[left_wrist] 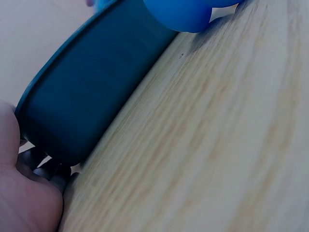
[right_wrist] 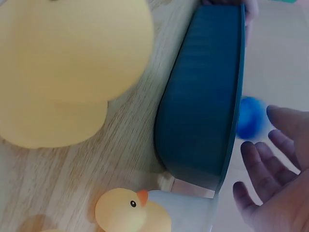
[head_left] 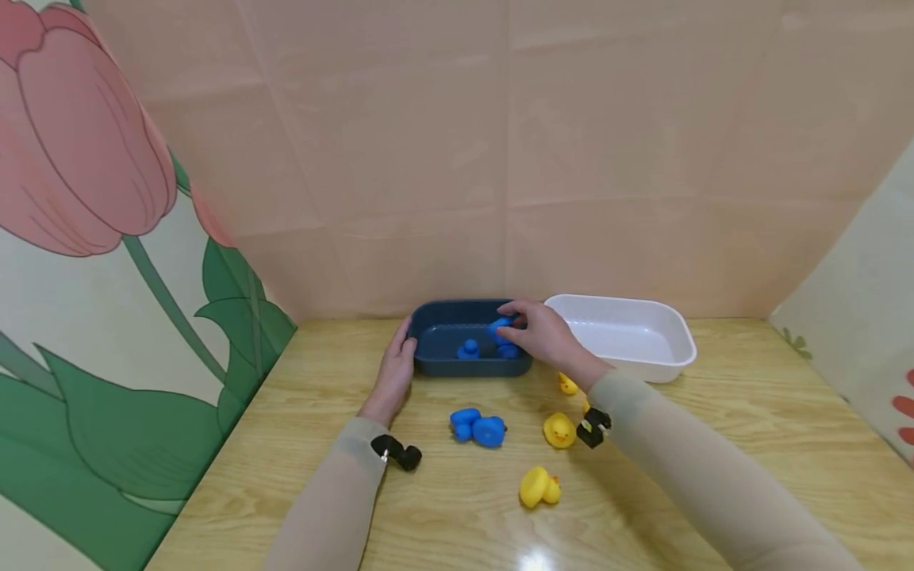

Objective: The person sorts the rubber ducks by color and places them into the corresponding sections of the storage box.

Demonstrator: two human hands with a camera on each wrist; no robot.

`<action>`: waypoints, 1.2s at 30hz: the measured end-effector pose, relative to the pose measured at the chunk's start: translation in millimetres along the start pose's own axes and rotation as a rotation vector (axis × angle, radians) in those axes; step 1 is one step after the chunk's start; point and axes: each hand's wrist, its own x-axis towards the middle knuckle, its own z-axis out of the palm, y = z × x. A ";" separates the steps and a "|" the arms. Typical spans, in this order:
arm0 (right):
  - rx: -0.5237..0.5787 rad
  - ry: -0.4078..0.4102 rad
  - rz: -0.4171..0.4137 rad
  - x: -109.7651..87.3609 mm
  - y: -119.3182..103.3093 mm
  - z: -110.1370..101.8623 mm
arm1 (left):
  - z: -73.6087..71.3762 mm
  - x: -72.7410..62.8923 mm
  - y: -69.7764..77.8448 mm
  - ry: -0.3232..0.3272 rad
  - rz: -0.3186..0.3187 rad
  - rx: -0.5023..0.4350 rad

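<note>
My left hand (head_left: pixel 395 365) grips the left end of a dark blue plastic bin (head_left: pixel 471 367), fingers along its end wall and thumb at the near corner. Over the bin's right side is my right hand (head_left: pixel 546 333). Its fingers (right_wrist: pixel 260 164) are spread apart in the right wrist view. A blue rubber duck (right_wrist: pixel 249 118), blurred, shows just off those fingertips, at the bin's rim. Inside the bin a blue duck (head_left: pixel 468 350) sits near the front, and another blue duck (head_left: pixel 508 350) lies at the right, under the right hand.
A white bin (head_left: pixel 621 369) stands right of the dark one. Two blue ducks (head_left: pixel 489 431) lie together on the wooden table in front. Yellow ducks are scattered to the right: one (head_left: pixel 559 431) faces me, one (head_left: pixel 537 487) lies nearer, another (head_left: pixel 567 385) is by the right forearm.
</note>
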 end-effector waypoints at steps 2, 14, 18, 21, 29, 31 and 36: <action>-0.030 0.004 0.019 -1.1 0.6 -0.5 | 0.4 0.6 -1.0 0.001 0.000 0.003; -0.007 -0.012 0.018 -15.3 -7.7 -6.5 | 1.9 0.1 -1.1 0.012 0.016 -0.001; 0.015 -0.019 0.008 -23.6 -11.9 -8.1 | 1.1 -0.7 -0.9 0.007 0.022 -0.007; 0.039 -0.027 -0.008 -31.2 -14.7 -9.2 | 0.7 -0.2 -0.6 0.008 0.022 -0.015; 0.077 -0.018 -0.074 -53.3 -20.9 -5.6 | -0.2 -0.7 0.4 -0.004 0.029 -0.010; 0.092 -0.025 -0.075 -58.7 -23.1 -5.0 | -0.1 -0.4 0.5 -0.008 0.023 -0.013; 0.106 -0.037 -0.095 -69.6 -27.6 -3.7 | -0.3 0.6 -0.7 -0.010 0.012 -0.003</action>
